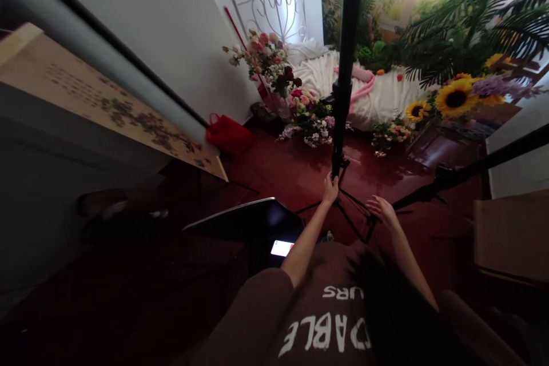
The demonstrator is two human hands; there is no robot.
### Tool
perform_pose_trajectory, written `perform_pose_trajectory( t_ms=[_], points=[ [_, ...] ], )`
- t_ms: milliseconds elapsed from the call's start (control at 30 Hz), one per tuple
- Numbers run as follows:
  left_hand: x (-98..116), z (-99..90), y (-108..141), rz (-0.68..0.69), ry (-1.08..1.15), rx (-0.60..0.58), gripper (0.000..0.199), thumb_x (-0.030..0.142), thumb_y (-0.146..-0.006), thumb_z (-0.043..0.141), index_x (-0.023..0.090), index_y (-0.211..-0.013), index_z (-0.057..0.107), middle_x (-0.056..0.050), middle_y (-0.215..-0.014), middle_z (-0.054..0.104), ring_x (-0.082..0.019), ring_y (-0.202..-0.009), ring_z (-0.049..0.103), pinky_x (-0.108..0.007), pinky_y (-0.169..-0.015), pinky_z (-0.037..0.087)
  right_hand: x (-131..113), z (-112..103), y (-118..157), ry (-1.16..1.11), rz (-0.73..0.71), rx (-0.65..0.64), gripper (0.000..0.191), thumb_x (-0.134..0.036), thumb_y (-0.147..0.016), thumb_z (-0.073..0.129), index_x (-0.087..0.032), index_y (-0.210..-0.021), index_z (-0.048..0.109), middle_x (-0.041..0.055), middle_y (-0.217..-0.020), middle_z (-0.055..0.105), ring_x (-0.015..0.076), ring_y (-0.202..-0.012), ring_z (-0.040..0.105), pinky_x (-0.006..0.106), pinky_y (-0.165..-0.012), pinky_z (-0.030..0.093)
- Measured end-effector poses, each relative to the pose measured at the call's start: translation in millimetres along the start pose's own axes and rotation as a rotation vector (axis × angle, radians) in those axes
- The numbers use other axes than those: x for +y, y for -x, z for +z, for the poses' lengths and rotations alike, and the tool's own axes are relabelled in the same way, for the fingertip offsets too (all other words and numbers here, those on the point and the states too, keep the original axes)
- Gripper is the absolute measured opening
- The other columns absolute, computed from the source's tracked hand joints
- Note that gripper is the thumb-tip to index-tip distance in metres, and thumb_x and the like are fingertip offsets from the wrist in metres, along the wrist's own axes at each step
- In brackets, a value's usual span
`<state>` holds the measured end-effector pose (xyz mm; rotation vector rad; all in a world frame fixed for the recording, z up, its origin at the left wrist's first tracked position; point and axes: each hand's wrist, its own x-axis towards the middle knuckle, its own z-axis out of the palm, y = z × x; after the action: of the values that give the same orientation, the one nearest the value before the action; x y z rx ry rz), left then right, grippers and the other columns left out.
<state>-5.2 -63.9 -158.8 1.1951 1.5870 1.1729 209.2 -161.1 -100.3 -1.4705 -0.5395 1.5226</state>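
A black light stand (342, 97) rises upright in front of me, its tripod legs spread on the floor. My left hand (330, 188) is wrapped round its lower pole, just below a clamp knob. To the right, my right hand (383, 211) is held with fingers apart and stretched towards the stand's legs, apart from the pole. Behind that hand, a second black stand (463, 174) slants up to the right. Whether my right fingers touch any leg, I cannot tell.
A dark panel (244, 218) and a lit phone (282, 248) are at my left. Beyond the stand are a white-draped bed (381, 97), flowers (309, 108) and sunflowers (455, 97). A red bag (230, 134) and a hanging scroll (128, 108) are left; a cardboard box (510, 237) is right.
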Motion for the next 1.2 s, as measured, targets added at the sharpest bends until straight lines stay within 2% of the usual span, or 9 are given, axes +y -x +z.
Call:
perform_pose_trajectory(
  t_ms=[133,233,300,433,533,700,967,1100,1200],
  points=[
    [-7.0,25.0,15.8,-0.186,-0.022,-0.12,0.05,0.038,-0.098,0.045,0.011,-0.141,0.041,-0.019,-0.128,0.064,-0.021,-0.116,0.064,-0.039,-0.105,0.046,9.6,-58.3,11.6,-0.161,0.016,0.3,0.008,-0.027,-0.083,0.064,-0.021,-0.088,0.061,0.002,-0.074,0.075,0.0158,-0.064,0.073,0.026,-0.062,0.059],
    [9.4,54.2,22.4,-0.147,-0.007,-0.251,0.05,0.039,-0.099,0.044,0.013,-0.141,0.042,-0.018,-0.13,0.063,-0.02,-0.115,0.065,-0.038,-0.105,0.046,-2.5,-88.9,19.3,-0.281,-0.083,0.528,0.011,-0.032,-0.086,0.06,-0.021,-0.086,0.057,-0.0021,-0.065,0.071,0.0121,-0.053,0.068,0.022,-0.054,0.055],
    [27.2,76.9,28.2,-0.061,0.003,-0.356,0.048,0.039,-0.099,0.044,0.014,-0.14,0.044,-0.017,-0.129,0.064,-0.021,-0.116,0.065,-0.039,-0.106,0.045,-16.0,-103.8,25.2,-0.304,-0.215,0.6,0.021,-0.042,-0.087,0.059,-0.021,-0.088,0.058,-0.0033,-0.064,0.07,0.0106,-0.051,0.066,0.021,-0.053,0.054],
    [68.4,124.5,48.3,0.19,0.09,-0.611,0.048,0.046,-0.098,0.043,0.016,-0.136,0.048,-0.015,-0.127,0.065,-0.021,-0.117,0.063,-0.04,-0.105,0.047,-46.0,-122.4,37.8,-0.224,-0.398,0.558,0.045,-0.064,-0.083,0.057,-0.02,-0.091,0.063,0.0006,-0.075,0.073,0.0115,-0.058,0.067,0.022,-0.056,0.054],
    [96.7,158.3,67.1,0.381,0.186,-0.789,0.051,0.051,-0.096,0.045,0.016,-0.133,0.049,-0.016,-0.128,0.063,-0.021,-0.12,0.061,-0.039,-0.106,0.046,-68.3,-128.9,43.7,-0.116,-0.372,0.532,0.053,-0.072,-0.081,0.055,-0.02,-0.085,0.062,0.0032,-0.073,0.072,0.0144,-0.06,0.068,0.024,-0.053,0.053],
    [127.3,200.1,88.2,0.521,0.204,-0.829,0.052,0.047,-0.094,0.051,0.016,-0.134,0.046,-0.016,-0.126,0.062,-0.022,-0.117,0.061,-0.038,-0.105,0.045,-96.9,-132.1,45.2,0.023,-0.23,0.508,0.049,-0.068,-0.083,0.06,-0.019,-0.073,0.06,0.0037,-0.062,0.067,0.015,-0.05,0.063,0.026,-0.047,0.052],
    [131.0,214.9,92.4,0.564,0.143,-0.74,0.042,0.039,-0.093,0.054,0.016,-0.127,0.047,-0.015,-0.113,0.065,-0.021,-0.104,0.064,-0.032,-0.093,0.048,-100.3,-134.5,42.8,-0.011,-0.292,0.399,0.033,-0.047,-0.078,0.076,-0.017,-0.074,0.063,0.0013,-0.068,0.068,0.0084,-0.052,0.058,0.019,-0.05,0.051],
    [129.8,214.4,92.6,0.573,0.146,-0.738,0.039,0.04,-0.093,0.054,0.016,-0.124,0.049,-0.015,-0.112,0.065,-0.02,-0.101,0.064,-0.032,-0.091,0.049,-97.7,-135.5,46.8,0.026,-0.439,0.422,0.029,-0.04,-0.071,0.081,-0.018,-0.079,0.063,0.0005,-0.073,0.069,0.0115,-0.061,0.063,0.023,-0.058,0.054],
    [130.5,214.2,93.0,0.568,0.152,-0.753,0.039,0.039,-0.094,0.053,0.016,-0.125,0.049,-0.015,-0.112,0.066,-0.02,-0.1,0.064,-0.032,-0.09,0.049,-96.4,-136.9,51.6,0.125,-0.589,0.406,0.027,-0.033,-0.069,0.081,-0.02,-0.087,0.066,0.0011,-0.085,0.071,0.0137,-0.076,0.066,0.028,-0.075,0.056]
  ],
)
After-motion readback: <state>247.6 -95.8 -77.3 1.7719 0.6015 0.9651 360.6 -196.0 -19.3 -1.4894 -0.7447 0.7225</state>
